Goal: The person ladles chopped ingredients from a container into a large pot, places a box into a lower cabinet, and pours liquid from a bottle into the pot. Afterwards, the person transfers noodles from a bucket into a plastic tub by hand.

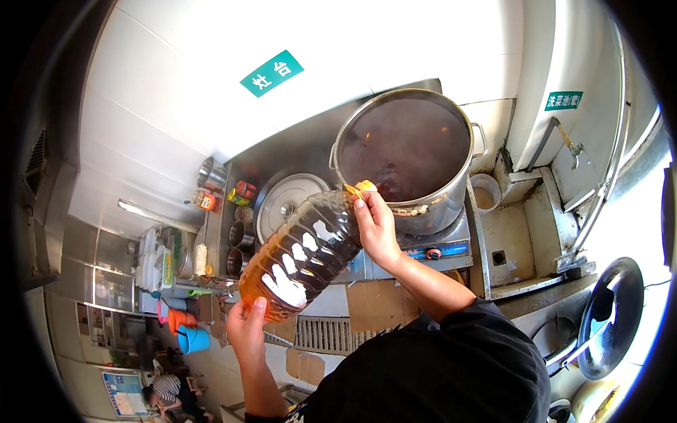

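Both my hands hold a large ribbed plastic jug (321, 247) of dark brown liquid, tilted with its neck toward the pot. My left hand (247, 328) grips the jug's base, thumb on its side. My right hand (376, 227) is closed around the neck, where something yellow (365, 186) shows; the mouth itself is hard to see. Beyond the neck stands a big metal stockpot (438, 220), filled with dark reddish-brown liquid (403, 144). The pot sits on a gas stove (446, 251) with a knob in front. A round metal lid (288, 210) lies left of the pot.
To the right is a sink (511, 247) with a tap (577, 154) above and a plastic bucket (485, 192) beside it. A black wok (612, 317) stands lower right. Jars (204, 199) and metal containers (241, 235) stand left. Another person (168, 389) bends over at lower left.
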Motion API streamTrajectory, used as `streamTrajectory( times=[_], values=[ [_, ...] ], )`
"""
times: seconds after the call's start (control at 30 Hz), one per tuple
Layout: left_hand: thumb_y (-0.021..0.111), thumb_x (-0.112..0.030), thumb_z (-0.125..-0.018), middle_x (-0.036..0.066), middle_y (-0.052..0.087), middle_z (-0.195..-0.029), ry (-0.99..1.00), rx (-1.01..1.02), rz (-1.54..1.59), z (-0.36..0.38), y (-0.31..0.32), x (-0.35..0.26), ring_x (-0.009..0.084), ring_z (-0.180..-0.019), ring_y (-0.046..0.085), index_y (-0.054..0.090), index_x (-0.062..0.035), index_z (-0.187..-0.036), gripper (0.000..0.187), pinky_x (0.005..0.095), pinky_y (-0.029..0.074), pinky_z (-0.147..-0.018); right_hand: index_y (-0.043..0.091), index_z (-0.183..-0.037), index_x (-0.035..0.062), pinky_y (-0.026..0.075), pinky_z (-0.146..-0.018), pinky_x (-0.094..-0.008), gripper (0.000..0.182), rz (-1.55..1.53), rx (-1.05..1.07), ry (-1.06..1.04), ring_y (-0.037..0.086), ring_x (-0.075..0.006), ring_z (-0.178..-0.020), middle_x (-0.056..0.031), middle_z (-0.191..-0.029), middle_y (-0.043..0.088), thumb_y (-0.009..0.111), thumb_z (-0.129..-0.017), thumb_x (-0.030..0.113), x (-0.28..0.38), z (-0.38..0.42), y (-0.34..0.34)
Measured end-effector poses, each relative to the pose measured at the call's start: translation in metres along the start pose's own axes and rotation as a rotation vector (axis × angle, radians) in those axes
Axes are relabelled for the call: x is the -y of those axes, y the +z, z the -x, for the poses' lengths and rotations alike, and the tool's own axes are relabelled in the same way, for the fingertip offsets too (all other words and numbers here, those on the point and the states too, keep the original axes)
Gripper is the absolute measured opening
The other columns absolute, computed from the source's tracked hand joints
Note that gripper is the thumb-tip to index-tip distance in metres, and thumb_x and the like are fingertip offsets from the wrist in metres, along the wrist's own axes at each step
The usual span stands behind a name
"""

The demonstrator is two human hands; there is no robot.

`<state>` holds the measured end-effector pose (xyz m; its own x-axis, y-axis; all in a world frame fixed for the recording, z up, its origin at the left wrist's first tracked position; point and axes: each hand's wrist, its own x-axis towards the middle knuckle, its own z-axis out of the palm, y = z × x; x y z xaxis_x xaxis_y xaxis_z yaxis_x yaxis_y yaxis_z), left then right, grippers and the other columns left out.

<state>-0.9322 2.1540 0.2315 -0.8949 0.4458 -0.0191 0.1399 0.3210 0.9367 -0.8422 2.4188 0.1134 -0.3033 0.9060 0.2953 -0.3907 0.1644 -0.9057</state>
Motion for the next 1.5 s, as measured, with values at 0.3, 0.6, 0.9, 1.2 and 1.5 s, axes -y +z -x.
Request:
streamTrajectory(
  times=[0.3,0.6,0.9,1.2,1.5],
  values=[
    [0.071,-0.020,-0.086,0.006,0.065,-0.094,0.027,-0.005,0.003,0.001,0.001,0.000,0.0087,-0.076,0.060,0.059,0.0069,-0.109,0.038,0.0221,0.048,-0.067,0.056,-0.095,-0.0005,0.045,-0.066,-0.0322,0.014,-0.044,-0.009,0.004,0.054,-0.0198,-0.070,-0.0110,-0.078,0.057,0.052,-0.095,0.013,-0.002,0.001,0.002],
    [0.069,-0.023,-0.087,0.006,0.066,-0.090,0.064,-0.017,-0.030,0.001,0.000,0.004,0.0085,-0.072,0.061,0.061,0.0052,-0.107,0.036,0.0209,0.049,-0.060,0.056,-0.095,-0.0005,0.045,-0.066,-0.0324,0.013,0.001,-0.014,-0.021,0.054,-0.0206,-0.070,-0.0115,-0.077,0.057,0.052,-0.095,0.012,0.000,0.002,0.001],
    [0.068,-0.017,-0.087,0.009,0.065,-0.099,0.006,0.019,0.024,0.000,-0.003,0.012,0.0109,-0.080,0.062,0.057,0.0083,-0.113,0.038,0.0248,0.052,-0.069,0.056,-0.094,-0.0002,0.045,-0.065,-0.0349,0.014,0.054,-0.006,-0.040,0.055,-0.0248,-0.068,-0.0131,-0.076,0.057,0.052,-0.095,0.013,0.003,0.002,-0.002],
    [0.063,-0.019,-0.090,0.008,0.067,-0.097,-0.253,0.038,0.485,0.022,0.032,0.061,0.0159,-0.078,0.066,0.059,-0.0005,-0.108,0.026,0.0281,0.055,-0.067,0.057,-0.089,0.0025,0.047,-0.067,-0.0446,0.012,0.256,0.073,-0.261,0.060,-0.0388,-0.078,-0.0188,-0.079,0.061,0.057,-0.089,0.014,0.049,-0.034,0.004],
    [0.051,-0.033,-0.096,0.012,0.053,-0.127,-0.639,0.349,1.004,0.032,0.072,0.106,0.0279,-0.120,0.048,0.050,-0.0037,-0.123,0.040,0.0468,0.036,-0.104,0.060,-0.088,0.0015,0.049,-0.064,-0.0427,0.012,0.441,0.266,-0.480,0.062,-0.0367,-0.073,-0.0180,-0.076,0.063,0.060,-0.086,0.013,0.116,-0.041,0.023]
  ],
)
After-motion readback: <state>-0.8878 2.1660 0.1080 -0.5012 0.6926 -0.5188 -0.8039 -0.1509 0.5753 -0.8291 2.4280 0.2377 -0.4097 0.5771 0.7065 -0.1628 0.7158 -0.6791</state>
